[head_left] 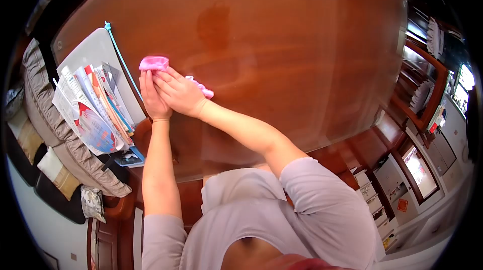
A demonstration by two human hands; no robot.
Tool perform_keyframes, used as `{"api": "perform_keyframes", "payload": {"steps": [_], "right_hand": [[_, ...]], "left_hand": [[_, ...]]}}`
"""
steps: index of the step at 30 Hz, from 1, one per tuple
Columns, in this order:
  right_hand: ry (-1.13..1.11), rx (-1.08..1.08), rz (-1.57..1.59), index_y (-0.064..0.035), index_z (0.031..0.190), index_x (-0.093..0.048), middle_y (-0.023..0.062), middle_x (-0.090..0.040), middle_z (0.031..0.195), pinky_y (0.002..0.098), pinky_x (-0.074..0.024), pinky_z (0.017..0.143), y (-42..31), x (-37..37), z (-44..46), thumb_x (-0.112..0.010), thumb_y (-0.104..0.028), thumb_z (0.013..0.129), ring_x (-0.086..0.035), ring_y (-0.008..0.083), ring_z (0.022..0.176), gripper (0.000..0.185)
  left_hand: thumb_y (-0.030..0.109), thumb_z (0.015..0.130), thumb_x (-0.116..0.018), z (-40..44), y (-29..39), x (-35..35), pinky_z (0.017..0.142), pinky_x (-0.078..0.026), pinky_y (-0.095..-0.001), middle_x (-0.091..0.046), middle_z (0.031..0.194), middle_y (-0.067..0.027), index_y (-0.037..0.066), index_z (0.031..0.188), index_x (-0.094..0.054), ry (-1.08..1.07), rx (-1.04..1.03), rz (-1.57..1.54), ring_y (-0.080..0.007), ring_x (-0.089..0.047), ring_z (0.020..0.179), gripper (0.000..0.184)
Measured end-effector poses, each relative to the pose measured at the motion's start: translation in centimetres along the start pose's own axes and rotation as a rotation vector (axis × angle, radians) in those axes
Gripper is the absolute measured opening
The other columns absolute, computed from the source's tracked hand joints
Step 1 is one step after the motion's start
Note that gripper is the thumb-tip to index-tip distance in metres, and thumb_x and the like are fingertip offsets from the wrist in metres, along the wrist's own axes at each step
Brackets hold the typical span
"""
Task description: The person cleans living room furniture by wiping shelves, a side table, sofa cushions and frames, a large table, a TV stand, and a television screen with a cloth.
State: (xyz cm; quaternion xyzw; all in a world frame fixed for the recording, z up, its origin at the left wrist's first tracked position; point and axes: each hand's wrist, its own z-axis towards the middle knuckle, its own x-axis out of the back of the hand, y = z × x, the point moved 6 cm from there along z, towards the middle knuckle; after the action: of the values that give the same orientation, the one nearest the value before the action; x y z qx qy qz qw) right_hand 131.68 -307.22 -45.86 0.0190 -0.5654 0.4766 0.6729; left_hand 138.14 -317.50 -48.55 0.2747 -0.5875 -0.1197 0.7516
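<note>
My left hand [154, 100] and my right hand [177, 90] are side by side over the left part of the table, touching each other. Their fingers are pressed together at a pink cloth [154, 63], which sticks out past the fingertips. A crumpled pink-and-white piece [202, 88] shows beyond the right wrist; whether it belongs to the same cloth is hidden by the hand. Just left of my hands runs a light-blue cord or stick [121, 56] along the edge of a grey board or case.
Papers and booklets [93, 106] lie on the grey board [93, 49] at the left. The brown glossy tabletop [282, 54] reaches far to the right. Sofas with cushions [58, 172] stand at the left, and a wooden chair [427, 89] at the right.
</note>
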Motion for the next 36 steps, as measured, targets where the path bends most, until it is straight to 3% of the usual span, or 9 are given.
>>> {"api": "perform_keyframes", "payload": {"steps": [3, 6, 9, 13, 16, 19, 25, 31, 36], "right_hand": [[0.019, 0.121, 0.193, -0.0054, 0.105, -0.065, 0.0099, -0.066, 0.107, 0.0400, -0.0493, 0.097, 1.4, 2.3, -1.5, -0.061, -0.013, 0.078, -0.063, 0.0234, 0.105, 0.029], [0.041, 0.025, -0.266, -0.0073, 0.104, -0.067, 0.0099, -0.067, 0.108, 0.0451, -0.0473, 0.097, 12.3, 10.4, -4.6, -0.061, -0.012, 0.080, -0.065, 0.0274, 0.099, 0.025], [0.079, -0.276, -0.648, -0.0064, 0.127, -0.062, 0.0109, -0.062, 0.129, 0.0443, -0.0429, 0.104, 27.3, 21.7, -12.9, -0.053, -0.004, 0.087, -0.057, 0.0298, 0.120, 0.041], [0.294, -0.728, -0.782, -0.0046, 0.129, -0.060, 0.0115, -0.060, 0.132, 0.0395, -0.0368, 0.110, 36.5, 30.0, -22.0, -0.046, -0.008, 0.091, -0.053, 0.0316, 0.125, 0.040], [0.381, -0.996, -0.600, -0.0031, 0.118, -0.065, 0.0155, -0.064, 0.123, 0.0409, -0.0410, 0.104, 30.4, 26.2, -18.5, -0.051, -0.007, 0.085, -0.057, 0.0320, 0.117, 0.036], [0.218, -0.536, -0.357, -0.0030, 0.112, -0.066, 0.0141, -0.066, 0.112, 0.0417, -0.0492, 0.090, 16.3, 15.0, -12.9, -0.052, -0.002, 0.086, -0.062, 0.0320, 0.106, 0.029], [0.037, 0.136, 0.223, 0.0030, 0.108, -0.065, 0.0143, -0.064, 0.106, 0.0414, -0.0467, 0.101, -9.5, 0.8, -16.3, -0.058, -0.011, 0.077, -0.061, 0.0318, 0.109, 0.034], [0.125, -0.075, -0.277, -0.0078, 0.110, -0.068, 0.0090, -0.067, 0.113, 0.0397, -0.0522, 0.091, 13.0, 17.7, -21.8, -0.060, -0.008, 0.079, -0.065, 0.0270, 0.105, 0.032], [0.245, -0.440, -0.596, -0.0056, 0.120, -0.066, 0.0121, -0.063, 0.126, 0.0403, -0.0407, 0.107, 33.4, 37.6, -39.3, -0.054, -0.003, 0.086, -0.058, 0.0318, 0.118, 0.036]], "left_hand": [[0.004, 0.090, -0.040, 0.7, 1.3, 0.3, 0.115, -0.028, -0.0462, -0.045, 0.143, -0.0203, -0.005, 0.138, -0.044, -0.037, -0.066, 0.026, -0.0379, -0.040, 0.135, 0.049], [0.000, 0.089, -0.039, 0.9, 1.7, 0.3, 0.115, -0.028, -0.0439, -0.047, 0.142, -0.0190, -0.005, 0.136, -0.046, -0.041, -0.078, 0.052, -0.0356, -0.039, 0.136, 0.048], [-0.003, 0.087, -0.040, 1.2, 2.1, 0.2, 0.114, -0.030, -0.0437, -0.048, 0.141, -0.0182, -0.003, 0.134, -0.050, -0.017, -0.093, 0.053, -0.0355, -0.040, 0.135, 0.048], [-0.006, 0.085, -0.042, 1.2, 2.4, 0.4, 0.113, -0.033, -0.0435, -0.049, 0.139, -0.0172, 0.000, 0.131, -0.054, -0.015, -0.109, 0.096, -0.0357, -0.042, 0.134, 0.048], [-0.006, 0.084, -0.042, 1.1, 2.5, 0.2, 0.112, -0.033, -0.0432, -0.049, 0.139, -0.0169, 0.000, 0.131, -0.055, -0.015, -0.124, 0.116, -0.0352, -0.042, 0.134, 0.049], [-0.006, 0.084, -0.042, 1.0, 2.0, 0.2, 0.112, -0.033, -0.0430, -0.050, 0.139, -0.0167, 0.001, 0.131, -0.055, 0.007, -0.139, 0.127, -0.0350, -0.042, 0.133, 0.050], [-0.007, 0.082, -0.043, 0.6, 1.4, 0.0, 0.112, -0.034, -0.0410, -0.052, 0.138, -0.0154, 0.005, 0.130, -0.058, 0.048, -0.229, 0.111, -0.0329, -0.045, 0.132, 0.052], [-0.003, 0.081, -0.043, 0.5, 1.9, -0.3, 0.111, -0.036, -0.0395, -0.052, 0.137, -0.0154, 0.004, 0.131, -0.057, 0.061, -0.311, 0.207, -0.0324, -0.046, 0.130, 0.052], [0.005, 0.088, -0.042, 0.7, 0.5, -1.5, 0.113, -0.033, -0.0391, -0.048, 0.142, -0.0129, 0.006, 0.138, -0.047, 0.001, -0.346, 0.506, -0.0293, -0.042, 0.135, 0.051]]}}
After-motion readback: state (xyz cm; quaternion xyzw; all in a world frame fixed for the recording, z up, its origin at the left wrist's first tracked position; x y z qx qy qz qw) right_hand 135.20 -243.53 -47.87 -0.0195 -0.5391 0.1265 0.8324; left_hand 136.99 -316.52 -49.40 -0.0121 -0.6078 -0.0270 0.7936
